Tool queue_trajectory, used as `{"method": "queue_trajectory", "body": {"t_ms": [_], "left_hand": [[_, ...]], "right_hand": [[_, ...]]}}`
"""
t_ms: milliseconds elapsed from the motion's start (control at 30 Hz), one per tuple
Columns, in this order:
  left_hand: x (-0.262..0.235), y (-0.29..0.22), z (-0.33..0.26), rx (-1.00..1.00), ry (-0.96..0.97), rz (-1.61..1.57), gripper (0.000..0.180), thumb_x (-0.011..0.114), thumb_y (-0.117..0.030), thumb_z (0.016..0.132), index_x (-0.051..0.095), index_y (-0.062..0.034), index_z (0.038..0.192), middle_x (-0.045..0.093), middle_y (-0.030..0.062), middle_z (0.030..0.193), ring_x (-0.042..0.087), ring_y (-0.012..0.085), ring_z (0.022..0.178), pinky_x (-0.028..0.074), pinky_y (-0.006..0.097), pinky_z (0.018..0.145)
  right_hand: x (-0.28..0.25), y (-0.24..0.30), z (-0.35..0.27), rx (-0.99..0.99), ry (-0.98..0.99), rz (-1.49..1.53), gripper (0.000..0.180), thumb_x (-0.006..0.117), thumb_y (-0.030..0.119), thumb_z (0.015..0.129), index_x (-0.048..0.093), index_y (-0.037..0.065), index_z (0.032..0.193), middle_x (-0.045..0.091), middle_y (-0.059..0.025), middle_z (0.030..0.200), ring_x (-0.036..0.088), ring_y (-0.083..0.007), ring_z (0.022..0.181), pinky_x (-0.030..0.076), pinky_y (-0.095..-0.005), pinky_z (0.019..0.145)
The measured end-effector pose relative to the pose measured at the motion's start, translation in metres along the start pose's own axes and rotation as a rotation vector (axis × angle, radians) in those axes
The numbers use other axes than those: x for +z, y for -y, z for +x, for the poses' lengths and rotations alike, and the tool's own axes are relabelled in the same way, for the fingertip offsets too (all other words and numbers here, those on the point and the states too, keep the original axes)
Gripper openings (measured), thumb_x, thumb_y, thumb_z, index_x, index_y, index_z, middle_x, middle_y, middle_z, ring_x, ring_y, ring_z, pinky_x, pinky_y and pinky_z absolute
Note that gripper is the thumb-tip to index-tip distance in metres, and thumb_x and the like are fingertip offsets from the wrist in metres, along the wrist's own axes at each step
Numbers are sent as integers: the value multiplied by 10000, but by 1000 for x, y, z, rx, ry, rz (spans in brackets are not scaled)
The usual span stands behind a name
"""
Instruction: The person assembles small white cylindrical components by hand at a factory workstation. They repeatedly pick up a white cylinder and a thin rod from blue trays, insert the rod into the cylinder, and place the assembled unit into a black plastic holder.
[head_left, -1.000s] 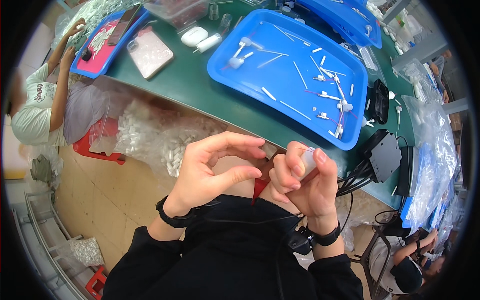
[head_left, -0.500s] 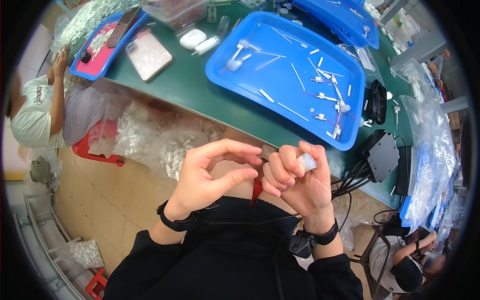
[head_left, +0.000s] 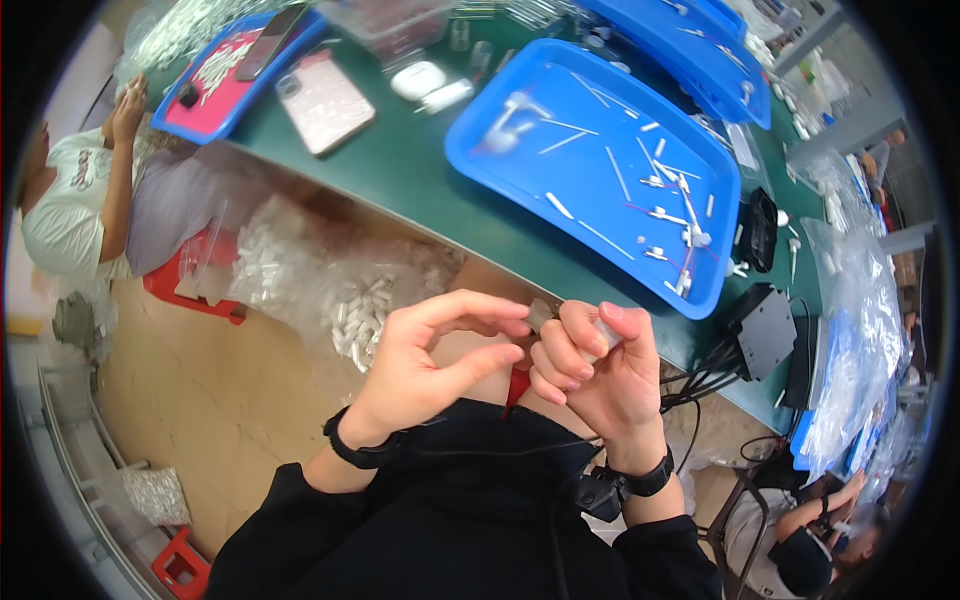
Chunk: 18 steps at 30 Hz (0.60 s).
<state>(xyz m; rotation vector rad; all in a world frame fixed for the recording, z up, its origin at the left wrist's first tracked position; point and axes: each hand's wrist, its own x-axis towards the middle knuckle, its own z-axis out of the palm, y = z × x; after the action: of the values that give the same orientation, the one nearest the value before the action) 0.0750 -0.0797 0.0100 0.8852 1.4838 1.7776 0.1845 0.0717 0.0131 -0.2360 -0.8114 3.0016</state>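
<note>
Both my hands are raised close together over my lap, below the green table's near edge. My right hand (head_left: pixel 600 370) is curled around a small clear plastic piece (head_left: pixel 606 330), pinched between thumb and fingers. My left hand (head_left: pixel 440 355) pinches the tip of another small clear part (head_left: pixel 541 314) that meets the right hand's piece. A thin red wire (head_left: pixel 514 386) hangs down from between the hands. Each wrist wears a black band.
A blue tray (head_left: pixel 560 180) with white sticks and small parts lies on the green table (head_left: pixel 400 170). A phone (head_left: pixel 325 100) and a pink tray (head_left: pixel 225 85) sit at the left. Clear bags of white parts (head_left: pixel 330 290) lie below. Black boxes with cables (head_left: pixel 760 325) sit right. Other people sit far left and lower right.
My two hands have drawn closer together, and the left fingertips now meet the small clear part at the right hand. The view has shifted slightly.
</note>
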Motion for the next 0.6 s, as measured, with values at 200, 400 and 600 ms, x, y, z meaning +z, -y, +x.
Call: {"method": "queue_trajectory", "body": {"t_ms": [200, 400, 600], "left_hand": [[12, 11, -4, 51, -41, 16, 337, 719, -58, 744, 616, 4, 1058, 542, 103, 1153, 573, 193, 1019, 473, 282, 834], [-18, 33, -9, -146, -70, -361, 247, 642, -39, 814, 607, 30, 1048, 584, 86, 1094, 598, 148, 915, 481, 268, 767], [-99, 70, -51, -343, -525, -499, 287, 550, -278, 913, 579, -9, 1008, 596, 45, 823, 594, 167, 690, 497, 294, 620]], "right_hand": [[13, -20, 3, 55, -118, -479, 595, 212, 562, 944, 491, 42, 869, 454, -9, 764, 438, -127, 710, 401, -273, 712], [8, -38, 18, 146, 91, -538, 636, 278, 494, 962, 240, 24, 1388, 412, -89, 1271, 466, -177, 1067, 363, -346, 947], [51, 8, 4, 44, 91, -1380, 478, 611, 224, 854, 462, -15, 1240, 551, -153, 1118, 573, -264, 926, 474, -380, 804]]}}
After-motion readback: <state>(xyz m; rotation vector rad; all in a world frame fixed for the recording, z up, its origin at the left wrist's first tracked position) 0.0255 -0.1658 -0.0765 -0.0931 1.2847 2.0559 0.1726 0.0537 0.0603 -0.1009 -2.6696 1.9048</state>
